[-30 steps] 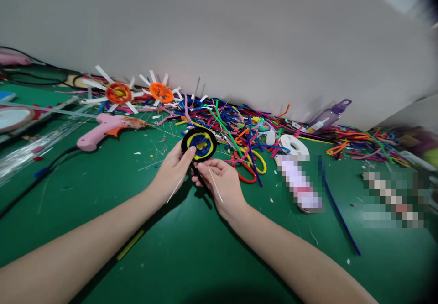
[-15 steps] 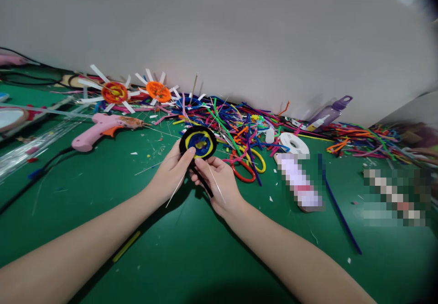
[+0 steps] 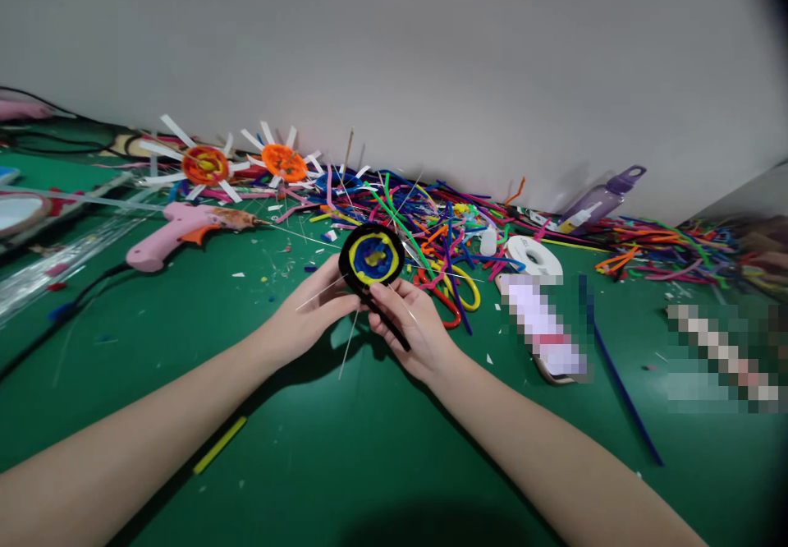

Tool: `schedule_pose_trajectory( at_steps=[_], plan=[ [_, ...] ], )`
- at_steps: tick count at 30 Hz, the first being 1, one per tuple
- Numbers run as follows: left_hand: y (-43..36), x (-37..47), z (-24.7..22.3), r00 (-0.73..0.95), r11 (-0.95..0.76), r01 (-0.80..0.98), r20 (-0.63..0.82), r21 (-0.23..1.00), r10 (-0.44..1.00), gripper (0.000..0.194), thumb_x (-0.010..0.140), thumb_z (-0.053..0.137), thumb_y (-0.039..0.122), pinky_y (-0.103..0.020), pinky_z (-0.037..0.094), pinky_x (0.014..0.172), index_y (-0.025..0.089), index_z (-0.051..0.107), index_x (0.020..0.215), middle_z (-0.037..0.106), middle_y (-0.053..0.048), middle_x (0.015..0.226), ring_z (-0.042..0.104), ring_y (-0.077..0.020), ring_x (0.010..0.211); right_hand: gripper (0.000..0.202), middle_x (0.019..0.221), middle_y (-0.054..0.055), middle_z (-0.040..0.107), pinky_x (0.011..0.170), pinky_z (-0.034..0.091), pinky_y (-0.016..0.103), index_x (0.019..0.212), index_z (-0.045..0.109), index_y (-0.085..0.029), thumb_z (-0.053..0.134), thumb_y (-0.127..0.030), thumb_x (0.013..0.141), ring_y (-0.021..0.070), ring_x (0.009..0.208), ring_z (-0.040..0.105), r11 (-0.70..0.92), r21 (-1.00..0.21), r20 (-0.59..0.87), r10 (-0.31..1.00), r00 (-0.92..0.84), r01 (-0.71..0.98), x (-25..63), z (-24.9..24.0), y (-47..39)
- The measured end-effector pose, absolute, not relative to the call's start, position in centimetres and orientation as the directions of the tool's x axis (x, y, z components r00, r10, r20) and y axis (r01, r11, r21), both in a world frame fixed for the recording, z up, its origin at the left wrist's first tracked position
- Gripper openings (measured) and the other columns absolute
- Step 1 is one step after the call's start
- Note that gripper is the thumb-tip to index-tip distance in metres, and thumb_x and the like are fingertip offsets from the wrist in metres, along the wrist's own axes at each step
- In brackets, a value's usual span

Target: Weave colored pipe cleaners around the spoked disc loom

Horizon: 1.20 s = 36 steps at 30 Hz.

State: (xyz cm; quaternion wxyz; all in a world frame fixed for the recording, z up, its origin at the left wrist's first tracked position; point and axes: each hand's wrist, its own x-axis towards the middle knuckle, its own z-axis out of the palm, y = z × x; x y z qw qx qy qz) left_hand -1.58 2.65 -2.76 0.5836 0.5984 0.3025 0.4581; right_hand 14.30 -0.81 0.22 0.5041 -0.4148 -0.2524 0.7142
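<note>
Coiled disc, black around the outside with yellow and blue rings within, is held up above the green table, between the two hands. The right hand is clamped on its lower edge, thumb on the front and fingers behind. A black strip slants down from the disc across the right fingers, and thin clear strands stick out around it. The left hand is at the disc's left side, its thumb apart from its fingers; the fingertips are partly hidden behind the rim.

Beyond the hands lies a heap of coloured fuzzy sticks, with scissors at its near edge and a white spool to the right. A pink glue gun rests on the left, near two orange discs with white strips. A purple bottle leans by the wall.
</note>
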Motion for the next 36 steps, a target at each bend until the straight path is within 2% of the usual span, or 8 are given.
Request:
schedule_pose_trajectory(
  at_steps=[5, 9, 13, 18, 24, 28, 36],
  plan=[
    [2.7, -1.5, -2.3, 0.342, -0.089, -0.202, 0.155, 0.975, 0.927, 0.047, 0.078, 0.074, 0.026, -0.038, 0.045, 0.101, 0.028, 0.062, 0.123, 0.065, -0.006, 0.125, 0.058, -0.0263, 0.118, 0.037, 0.06, -0.005, 0.065, 0.044, 0.045, 0.012, 0.074, 0.057, -0.017, 0.087, -0.033, 0.06, 0.004, 0.046, 0.057, -0.382, -0.772, -0.341, 0.923, -0.175, -0.508, 14.4, 0.2, -0.6],
    [2.7, -1.5, -1.8, 0.354, -0.03, -0.235, 0.114, 0.972, 0.928, 0.056, 0.073, 0.079, 0.028, -0.038, 0.046, 0.102, 0.027, 0.06, 0.125, 0.064, -0.009, 0.127, 0.058, -0.0275, 0.12, 0.034, 0.061, -0.004, 0.066, 0.045, 0.046, 0.012, 0.073, 0.058, -0.017, 0.086, -0.032, 0.063, 0.0039, 0.046, 0.058, -0.396, -0.767, -0.332, 0.918, -0.215, -0.506, 14.6, -0.1, -0.5],
    [2.8, -1.7, -1.8, 0.393, -0.034, -0.256, 0.136, 0.966, 0.909, 0.062, 0.074, 0.079, 0.028, -0.037, 0.046, 0.103, 0.028, 0.056, 0.131, 0.063, -0.009, 0.129, 0.058, -0.0272, 0.121, 0.034, 0.062, -0.003, 0.067, 0.044, 0.046, 0.011, 0.07, 0.056, -0.016, 0.086, -0.03, 0.063, 0.0038, 0.046, 0.058, -0.416, -0.748, -0.329, 0.909, -0.255, -0.517, 14.8, -0.5, -0.4],
    [3.0, -1.9, -2.2, 0.427, -0.024, -0.29, 0.151, 0.957, 0.891, 0.056, 0.075, 0.078, 0.025, -0.036, 0.045, 0.104, 0.028, 0.059, 0.127, 0.064, -0.008, 0.129, 0.058, -0.0258, 0.121, 0.034, 0.061, -0.002, 0.067, 0.043, 0.047, 0.011, 0.069, 0.056, -0.016, 0.086, -0.031, 0.064, 0.0037, 0.044, 0.057, -0.44, -0.734, -0.34, 0.897, -0.281, -0.517, 14.9, -0.4, -0.3],
    [2.9, -1.6, -2.0, 0.415, 0.004, -0.31, 0.131, 0.951, 0.9, 0.048, 0.072, 0.081, 0.027, -0.035, 0.049, 0.096, 0.023, 0.063, 0.116, 0.069, -0.008, 0.114, 0.064, -0.0245, 0.108, 0.036, 0.059, -0.003, 0.066, 0.041, 0.045, 0.012, 0.07, 0.057, -0.016, 0.086, -0.035, 0.061, 0.004, 0.043, 0.056, -0.417, -0.772, -0.308, 0.906, -0.292, -0.48, 14.8, 0.1, -0.5],
    [2.9, -1.4, -1.8, 0.397, 0.012, -0.336, 0.13, 0.942, 0.908, 0.04, 0.069, 0.083, 0.026, -0.031, 0.052, 0.088, 0.022, 0.065, 0.104, 0.07, -0.006, 0.102, 0.065, -0.0218, 0.099, 0.035, 0.06, -0.004, 0.067, 0.04, 0.043, 0.013, 0.071, 0.058, -0.016, 0.083, -0.04, 0.065, 0.0039, 0.043, 0.056, -0.403, -0.799, -0.281, 0.906, -0.316, -0.447, 14.9, -0.1, -0.6],
    [2.7, -1.2, -1.3, 0.38, 0.063, -0.386, 0.097, 0.92, 0.92, 0.039, 0.065, 0.086, 0.022, -0.024, 0.052, 0.073, 0.022, 0.065, 0.098, 0.069, -0.002, 0.09, 0.063, -0.0149, 0.08, 0.034, 0.061, -0.003, 0.069, 0.041, 0.043, 0.013, 0.071, 0.06, -0.016, 0.082, -0.041, 0.067, 0.005, 0.044, 0.059, -0.381, -0.812, -0.246, 0.91, -0.334, -0.441, 14.8, -0.2, -0.6]
  ],
)
